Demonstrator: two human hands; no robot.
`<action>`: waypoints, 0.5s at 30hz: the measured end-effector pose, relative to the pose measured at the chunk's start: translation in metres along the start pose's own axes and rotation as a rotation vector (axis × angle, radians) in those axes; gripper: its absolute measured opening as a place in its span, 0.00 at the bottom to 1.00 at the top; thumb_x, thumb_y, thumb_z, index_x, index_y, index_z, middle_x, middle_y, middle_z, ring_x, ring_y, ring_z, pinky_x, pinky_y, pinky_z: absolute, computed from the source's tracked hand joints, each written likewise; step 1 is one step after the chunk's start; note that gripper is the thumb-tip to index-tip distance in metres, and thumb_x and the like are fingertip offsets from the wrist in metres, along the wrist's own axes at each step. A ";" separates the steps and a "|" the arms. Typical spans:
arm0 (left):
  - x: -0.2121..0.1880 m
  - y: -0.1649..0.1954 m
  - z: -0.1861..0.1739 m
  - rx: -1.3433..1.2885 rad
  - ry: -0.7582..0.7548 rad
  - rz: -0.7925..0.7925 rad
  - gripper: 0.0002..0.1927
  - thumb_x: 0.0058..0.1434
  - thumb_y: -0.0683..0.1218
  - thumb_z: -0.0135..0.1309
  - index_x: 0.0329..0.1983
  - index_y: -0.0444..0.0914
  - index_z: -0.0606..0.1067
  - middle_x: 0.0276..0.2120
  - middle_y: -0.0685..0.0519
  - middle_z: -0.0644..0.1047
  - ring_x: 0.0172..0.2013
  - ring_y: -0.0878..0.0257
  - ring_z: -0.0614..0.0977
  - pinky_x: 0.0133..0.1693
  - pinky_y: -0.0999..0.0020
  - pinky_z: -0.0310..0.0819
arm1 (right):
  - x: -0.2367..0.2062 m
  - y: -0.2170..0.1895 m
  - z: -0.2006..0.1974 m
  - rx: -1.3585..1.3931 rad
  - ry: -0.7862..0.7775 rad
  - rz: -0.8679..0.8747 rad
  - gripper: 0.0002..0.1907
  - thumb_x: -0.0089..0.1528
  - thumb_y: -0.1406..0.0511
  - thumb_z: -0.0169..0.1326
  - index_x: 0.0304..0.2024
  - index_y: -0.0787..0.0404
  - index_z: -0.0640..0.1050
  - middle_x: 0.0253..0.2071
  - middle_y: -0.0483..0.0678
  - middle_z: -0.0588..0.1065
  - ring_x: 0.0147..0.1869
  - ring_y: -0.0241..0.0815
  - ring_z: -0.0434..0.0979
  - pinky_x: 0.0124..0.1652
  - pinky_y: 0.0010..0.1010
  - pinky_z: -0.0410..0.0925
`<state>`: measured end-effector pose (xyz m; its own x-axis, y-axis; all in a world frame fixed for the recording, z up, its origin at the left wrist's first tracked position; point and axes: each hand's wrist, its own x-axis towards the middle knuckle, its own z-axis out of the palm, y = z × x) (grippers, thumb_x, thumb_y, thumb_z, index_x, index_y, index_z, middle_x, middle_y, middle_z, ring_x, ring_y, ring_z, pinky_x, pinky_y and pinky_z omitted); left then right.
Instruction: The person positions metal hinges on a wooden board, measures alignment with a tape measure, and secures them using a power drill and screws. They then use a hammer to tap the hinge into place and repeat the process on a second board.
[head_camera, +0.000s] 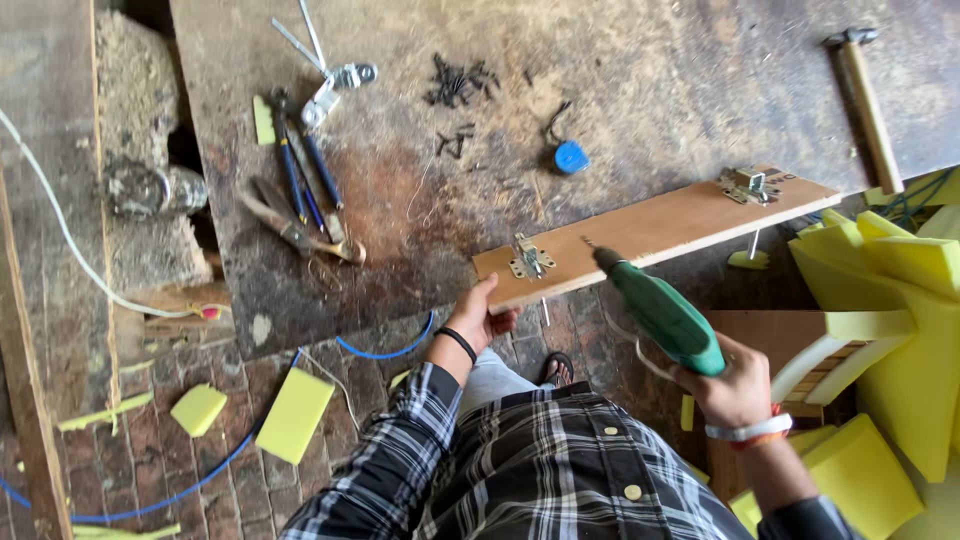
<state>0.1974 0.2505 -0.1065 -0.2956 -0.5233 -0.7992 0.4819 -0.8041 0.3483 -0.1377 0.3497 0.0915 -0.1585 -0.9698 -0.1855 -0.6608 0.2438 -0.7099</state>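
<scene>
- Left hand (487, 318) grips the wooden board's (655, 234) near end at the workbench (640, 90) front edge.
- Right hand (735, 385) grasps a green drill (662, 315), tip on the board.

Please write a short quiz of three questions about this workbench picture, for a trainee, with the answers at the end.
1. True or false: the right hand holds a green drill whose tip points at the wooden board.
2. What does the left hand grip?
A. the hammer
B. the near end of the board
C. the pliers
3. Fill in: the pile of dark screws lies on the ____.

Key
1. True.
2. B; hammer and pliers lie untouched on the workbench.
3. Workbench, beyond the board.
</scene>
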 end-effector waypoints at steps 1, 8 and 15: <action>0.007 0.018 0.001 -0.072 0.000 -0.017 0.25 0.68 0.61 0.47 0.40 0.34 0.78 0.26 0.46 0.82 0.20 0.62 0.82 0.24 0.65 0.81 | -0.006 0.007 0.006 0.088 0.059 0.064 0.21 0.48 0.70 0.66 0.45 0.64 0.83 0.37 0.53 0.84 0.39 0.41 0.83 0.42 0.32 0.74; 0.038 0.097 0.016 -0.290 -0.075 -0.056 0.21 0.65 0.55 0.48 0.32 0.32 0.77 0.24 0.49 0.80 0.21 0.61 0.83 0.26 0.66 0.83 | 0.011 0.017 0.025 0.339 0.272 0.245 0.17 0.50 0.73 0.63 0.43 0.67 0.83 0.40 0.49 0.84 0.42 0.38 0.82 0.45 0.29 0.72; 0.030 0.133 0.039 -0.364 0.007 -0.115 0.25 0.66 0.58 0.41 0.33 0.33 0.78 0.22 0.51 0.80 0.21 0.65 0.82 0.26 0.71 0.82 | 0.010 0.032 0.023 0.229 0.378 0.310 0.17 0.50 0.71 0.64 0.43 0.65 0.84 0.38 0.49 0.83 0.40 0.37 0.82 0.44 0.28 0.73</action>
<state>0.2210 0.1163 -0.0654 -0.3600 -0.4329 -0.8264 0.7078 -0.7039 0.0603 -0.1433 0.3485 0.0510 -0.6018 -0.7776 -0.1824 -0.3705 0.4741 -0.7987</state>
